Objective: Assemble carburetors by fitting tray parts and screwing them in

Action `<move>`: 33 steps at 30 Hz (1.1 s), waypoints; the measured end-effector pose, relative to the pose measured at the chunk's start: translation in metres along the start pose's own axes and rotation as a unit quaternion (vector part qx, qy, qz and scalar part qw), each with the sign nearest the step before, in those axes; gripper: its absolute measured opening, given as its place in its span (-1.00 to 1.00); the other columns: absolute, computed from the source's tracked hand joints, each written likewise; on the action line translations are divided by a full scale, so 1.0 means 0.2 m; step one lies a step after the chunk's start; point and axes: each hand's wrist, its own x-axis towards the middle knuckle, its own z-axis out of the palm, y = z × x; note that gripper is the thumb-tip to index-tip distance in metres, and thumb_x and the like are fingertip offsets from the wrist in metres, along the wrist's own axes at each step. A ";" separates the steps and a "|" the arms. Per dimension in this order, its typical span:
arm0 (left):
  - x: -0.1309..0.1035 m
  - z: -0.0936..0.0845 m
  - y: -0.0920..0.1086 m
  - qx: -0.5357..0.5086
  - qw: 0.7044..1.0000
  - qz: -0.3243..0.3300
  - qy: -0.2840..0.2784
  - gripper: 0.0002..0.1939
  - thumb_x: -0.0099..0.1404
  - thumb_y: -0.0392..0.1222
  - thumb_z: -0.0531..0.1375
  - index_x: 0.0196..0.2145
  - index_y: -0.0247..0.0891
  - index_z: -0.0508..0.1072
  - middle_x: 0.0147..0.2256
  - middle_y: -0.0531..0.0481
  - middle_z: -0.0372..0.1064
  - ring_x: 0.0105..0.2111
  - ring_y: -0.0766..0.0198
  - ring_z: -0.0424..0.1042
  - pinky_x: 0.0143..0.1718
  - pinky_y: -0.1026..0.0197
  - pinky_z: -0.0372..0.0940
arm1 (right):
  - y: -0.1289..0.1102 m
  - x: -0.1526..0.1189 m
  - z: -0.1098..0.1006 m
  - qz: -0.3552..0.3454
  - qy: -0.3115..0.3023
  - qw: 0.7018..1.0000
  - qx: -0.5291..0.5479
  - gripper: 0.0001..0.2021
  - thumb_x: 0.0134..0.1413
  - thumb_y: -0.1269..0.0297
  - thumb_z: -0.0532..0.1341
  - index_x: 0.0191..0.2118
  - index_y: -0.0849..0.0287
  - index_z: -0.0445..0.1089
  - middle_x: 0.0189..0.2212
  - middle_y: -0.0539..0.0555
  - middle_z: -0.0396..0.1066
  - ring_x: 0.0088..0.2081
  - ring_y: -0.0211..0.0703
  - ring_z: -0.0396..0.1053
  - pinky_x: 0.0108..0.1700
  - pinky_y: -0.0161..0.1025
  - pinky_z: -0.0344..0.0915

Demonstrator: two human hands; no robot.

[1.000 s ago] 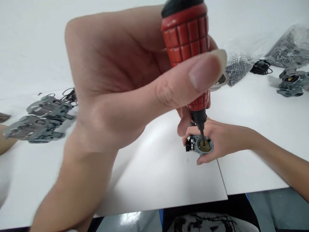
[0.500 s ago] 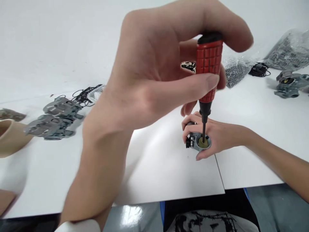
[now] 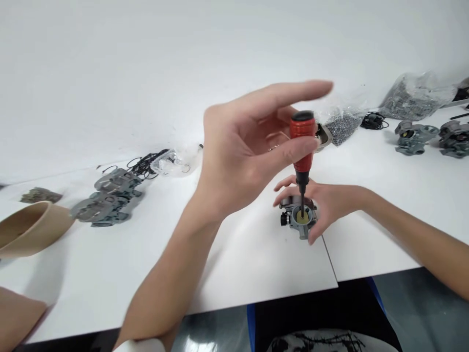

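My left hand (image 3: pixel 240 164) is closed around the red handle of a screwdriver (image 3: pixel 302 128), thumb along its side and index finger stretched out above. The screwdriver stands nearly upright, its tip at the middle of a brass-coloured disc (image 3: pixel 301 220) in the round opening of a grey metal carburetor (image 3: pixel 304 233). That carburetor lies on the white table (image 3: pixel 256 264), with a black knob facing left. My right hand (image 3: pixel 331 203) curves loosely around its far and right sides, thumb near its right edge. Some fingers of both hands are hidden.
At left are two more carburetors (image 3: pixel 113 195), a beige bowl (image 3: pixel 44 234), black cables (image 3: pixel 146 164) and another person's arm (image 3: pixel 18 313). A metal tray (image 3: pixel 325 139), bags of small parts (image 3: pixel 414 98) and more carburetors (image 3: pixel 414 139) lie toward the back right.
My left hand has lowered and appears smaller, farther from the camera; its index finger has straightened off the handle top. My right fingers have loosened around the carburetor. The view has shifted.
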 end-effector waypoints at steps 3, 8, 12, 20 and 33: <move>-0.01 0.00 0.05 -0.042 0.989 -0.140 0.002 -0.57 0.23 -0.40 0.25 0.07 -0.33 0.40 -0.32 -0.04 0.50 -0.24 0.18 0.56 -0.25 0.12 0.53 | -0.06 -0.06 -0.20 0.025 0.055 0.998 -0.031 -0.34 -0.08 0.01 0.41 0.16 -0.02 0.30 0.21 0.09 0.19 0.22 0.06 0.17 0.22 0.06 0.21; -0.01 0.00 0.07 -0.052 0.976 -0.212 0.027 -0.47 0.22 -0.31 0.28 0.12 -0.23 0.24 -0.32 0.00 0.49 -0.30 0.21 0.56 -0.17 0.08 0.52 | -0.37 -0.09 -0.45 -0.020 0.303 0.951 -0.057 -0.85 0.20 0.35 0.23 -0.12 0.20 0.47 -0.18 0.00 0.48 -0.19 -0.31 0.43 -0.14 -0.27 0.38; -0.01 -0.01 0.06 -0.054 0.975 -0.211 0.043 -0.34 0.16 -0.31 0.33 0.14 -0.08 0.14 -0.25 0.06 0.47 -0.33 0.26 0.56 -0.21 0.13 0.53 | -0.56 -0.04 -0.45 -0.099 0.296 0.942 -0.125 -0.88 0.24 0.36 0.19 -0.21 0.09 0.48 -0.27 -0.15 0.48 -0.31 -0.43 0.39 -0.25 -0.40 0.39; -0.02 -0.03 0.08 -0.068 0.975 -0.211 0.011 -0.42 0.14 -0.26 0.37 0.06 -0.05 0.23 -0.24 0.07 0.48 -0.24 0.22 0.57 -0.14 0.09 0.52 | -0.54 -0.03 -0.48 -0.103 0.218 0.954 -0.178 -0.81 0.22 0.35 0.15 -0.18 0.13 0.53 -0.41 -0.15 0.46 -0.46 -0.50 0.26 -0.48 -0.44 0.16; -0.01 -0.03 0.06 -0.033 0.978 -0.205 0.022 -0.34 0.07 -0.25 0.42 0.08 -0.17 0.25 -0.38 0.09 0.47 -0.33 0.21 0.57 -0.24 0.11 0.53 | -0.58 0.00 -0.43 -0.082 0.254 0.927 -0.265 -0.79 0.24 0.16 0.17 -0.27 0.12 0.51 -0.42 -0.18 0.42 -0.41 -0.50 0.29 -0.45 -0.45 0.19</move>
